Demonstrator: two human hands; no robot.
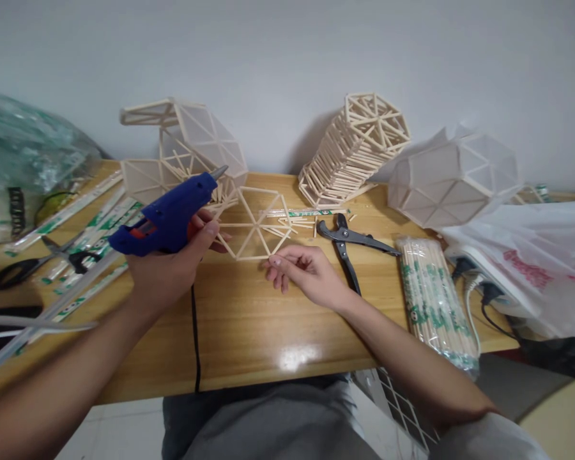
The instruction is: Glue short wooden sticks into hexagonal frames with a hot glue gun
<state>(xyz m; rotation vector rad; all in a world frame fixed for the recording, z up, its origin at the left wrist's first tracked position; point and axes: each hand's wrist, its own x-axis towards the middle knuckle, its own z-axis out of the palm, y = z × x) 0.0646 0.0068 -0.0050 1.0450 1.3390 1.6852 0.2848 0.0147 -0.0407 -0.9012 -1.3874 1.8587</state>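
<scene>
My left hand (172, 268) is closed around a blue glue gun (175, 214), its nozzle pointing up and to the right and its black cord hanging toward the table's front edge. A wheel-shaped frame of thin wooden sticks (255, 225), with spokes meeting at a hub, is raised over the table. Its left corner is at my left fingertips; whether they grip it too I cannot tell. My right hand (306, 275) pinches the frame's lower right corner between thumb and finger. Cut stick pieces (301, 223) lie behind the frame.
Cutting pliers (347, 239) and a pack of wrapped chopsticks (434, 297) lie right, near a power strip (489, 275). Behind stand a stacked stick tower (357, 150) and covered stick frames (453, 179), (211, 137). Scissors (43, 262) and loose wrapped chopsticks (96, 223) are left.
</scene>
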